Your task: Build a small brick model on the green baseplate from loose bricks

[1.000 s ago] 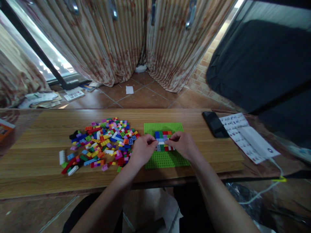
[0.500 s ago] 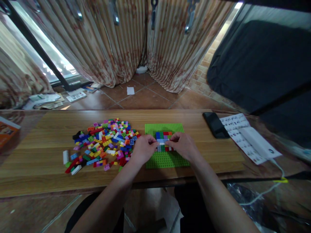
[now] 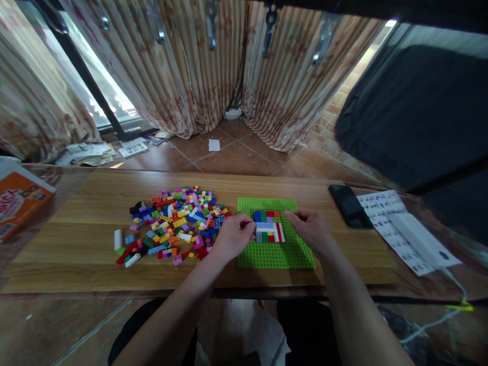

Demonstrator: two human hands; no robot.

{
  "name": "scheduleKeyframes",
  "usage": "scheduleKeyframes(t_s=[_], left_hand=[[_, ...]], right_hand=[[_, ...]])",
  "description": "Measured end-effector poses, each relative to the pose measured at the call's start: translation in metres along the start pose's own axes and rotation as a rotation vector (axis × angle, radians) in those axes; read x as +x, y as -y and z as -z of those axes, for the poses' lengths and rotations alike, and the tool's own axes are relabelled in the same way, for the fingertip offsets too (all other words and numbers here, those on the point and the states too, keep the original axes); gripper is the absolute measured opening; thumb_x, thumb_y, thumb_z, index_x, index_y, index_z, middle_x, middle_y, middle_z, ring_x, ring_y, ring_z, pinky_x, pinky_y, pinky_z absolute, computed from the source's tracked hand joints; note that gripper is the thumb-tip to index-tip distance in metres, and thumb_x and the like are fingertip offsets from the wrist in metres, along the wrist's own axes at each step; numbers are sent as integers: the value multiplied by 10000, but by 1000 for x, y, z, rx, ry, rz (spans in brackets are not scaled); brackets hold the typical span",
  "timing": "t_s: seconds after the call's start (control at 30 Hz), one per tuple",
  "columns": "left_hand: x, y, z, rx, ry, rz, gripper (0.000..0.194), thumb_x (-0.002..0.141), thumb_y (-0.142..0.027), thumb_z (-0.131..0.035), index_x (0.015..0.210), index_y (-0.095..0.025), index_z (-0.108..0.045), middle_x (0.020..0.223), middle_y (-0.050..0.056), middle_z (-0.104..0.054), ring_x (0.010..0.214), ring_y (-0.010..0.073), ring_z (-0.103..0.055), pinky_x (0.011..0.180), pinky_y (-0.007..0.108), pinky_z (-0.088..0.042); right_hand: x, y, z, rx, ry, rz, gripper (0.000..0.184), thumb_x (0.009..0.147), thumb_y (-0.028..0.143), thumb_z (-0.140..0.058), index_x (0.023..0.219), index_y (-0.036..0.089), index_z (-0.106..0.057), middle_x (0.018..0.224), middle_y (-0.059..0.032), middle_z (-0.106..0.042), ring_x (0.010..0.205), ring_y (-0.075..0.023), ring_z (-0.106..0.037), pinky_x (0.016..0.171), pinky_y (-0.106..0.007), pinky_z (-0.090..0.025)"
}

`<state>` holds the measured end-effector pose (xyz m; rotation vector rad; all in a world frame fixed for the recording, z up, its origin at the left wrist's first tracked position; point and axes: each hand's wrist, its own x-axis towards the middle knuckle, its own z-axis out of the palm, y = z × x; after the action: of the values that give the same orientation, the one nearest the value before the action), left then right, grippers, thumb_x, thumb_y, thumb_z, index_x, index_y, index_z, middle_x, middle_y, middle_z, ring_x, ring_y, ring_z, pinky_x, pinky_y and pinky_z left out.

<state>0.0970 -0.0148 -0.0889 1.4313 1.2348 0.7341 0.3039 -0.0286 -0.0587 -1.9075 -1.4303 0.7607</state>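
Note:
A flat block of coloured bricks (image 3: 266, 227), with blue, red, white, green and yellow pieces, sits on the green baseplate (image 3: 276, 258). My left hand (image 3: 234, 236) is beside the block's left edge, thumb and fingers drawn together. Whatever may be between those fingertips is hidden. On the block's other side, my right hand (image 3: 310, 229) hovers over the baseplate's right part. Its thumb and forefinger are slightly apart, with no brick visible between them. To the left of my left hand spreads a pile of loose bricks (image 3: 175, 221) in many colours.
The wooden table (image 3: 87, 234) carries everything. A black phone (image 3: 349, 206) lies at the right, next to a printed paper sheet (image 3: 404, 231) with a white device on it and a cable. An orange box (image 3: 23, 203) stands at the far left.
My hands have moved apart from the middle of the brick block, the right one away to the right. More of the block now shows. The view has shifted slightly left.

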Motion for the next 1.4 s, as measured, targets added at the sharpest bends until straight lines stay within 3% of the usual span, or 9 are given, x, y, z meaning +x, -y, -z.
scheduleKeyframes(t_s=[0.2, 0.4, 0.53, 0.67, 0.77, 0.9, 1.0, 1.17, 1.4], left_hand=[[-1, -2, 0, 32, -4, -41, 151, 843, -229, -515, 757, -164, -621, 651, 20, -657, 599, 138, -660, 524, 226, -496], [-6, -4, 1, 42, -2, -77, 139, 835, -229, -535, 759, -176, -639, 640, 13, -660, 603, 156, -656, 540, 254, -501], [-12, -12, 11, 7, -16, -120, 141, 842, -183, -530, 761, -209, -642, 691, 14, -683, 645, 169, -661, 601, 289, -529], [-15, -20, 42, 78, -148, -150, 160, 877, -231, -533, 762, -261, -640, 753, -14, -698, 728, 169, -673, 682, 297, -550], [-15, -21, 82, 241, -384, -133, 137, 866, -209, -543, 806, -235, -663, 766, 2, -704, 728, 155, -658, 683, 267, -524], [-15, -9, 140, 356, -636, -48, 173, 837, -147, -519, 878, -163, -686, 873, 82, -710, 841, 213, -642, 805, 352, -484], [-18, 4, 170, 662, -744, 90, 228, 817, -148, -517, 925, -172, -717, 904, 104, -712, 878, 253, -641, 808, 373, -470], [-21, 17, 184, 950, -686, 142, 297, 797, -146, -526, 1001, -190, -738, 952, 134, -691, 929, 270, -626, 816, 351, -470], [-23, 23, 185, 1035, -650, 110, 219, 789, -158, -548, 866, -203, -748, 884, 117, -675, 891, 257, -612, 814, 344, -469]], right_hand=[[-5, 12, -9, -211, 116, 54, 272, 776, 400, -629, 617, 182, -663, 578, -23, -627, 560, -163, -532, 548, -290, -355], [-3, 11, -4, -190, 38, 47, 394, 813, 519, -543, 646, 182, -658, 548, -36, -622, 534, -182, -554, 505, -296, -346], [-1, 13, -8, -193, -43, 33, 413, 755, 582, -565, 650, 196, -671, 548, -33, -641, 526, -195, -585, 510, -298, -371], [-1, 18, -16, -194, -71, 40, 433, 736, 616, -557, 655, 207, -676, 569, -49, -665, 546, -226, -621, 511, -315, -388], [-1, 21, -21, -205, -95, 59, 434, 737, 625, -558, 665, 213, -675, 572, -49, -665, 543, -227, -620, 515, -322, -401], [-1, 22, -27, -194, -97, 99, 436, 750, 625, -554, 659, 213, -664, 587, -54, -673, 537, -221, -616, 507, -319, -406], [-2, 24, -31, -204, -92, 109, 432, 755, 618, -545, 649, 214, -655, 580, -53, -670, 529, -218, -611, 502, -318, -398], [-3, 28, -36, -244, -83, 123, 411, 760, 608, -548, 639, 226, -643, 581, -38, -657, 556, -220, -615, 537, -325, -405], [-2, 25, -40, -217, -66, 149, 392, 781, 591, -562, 653, 230, -642, 593, -23, -651, 569, -212, -615, 552, -322, -417]])
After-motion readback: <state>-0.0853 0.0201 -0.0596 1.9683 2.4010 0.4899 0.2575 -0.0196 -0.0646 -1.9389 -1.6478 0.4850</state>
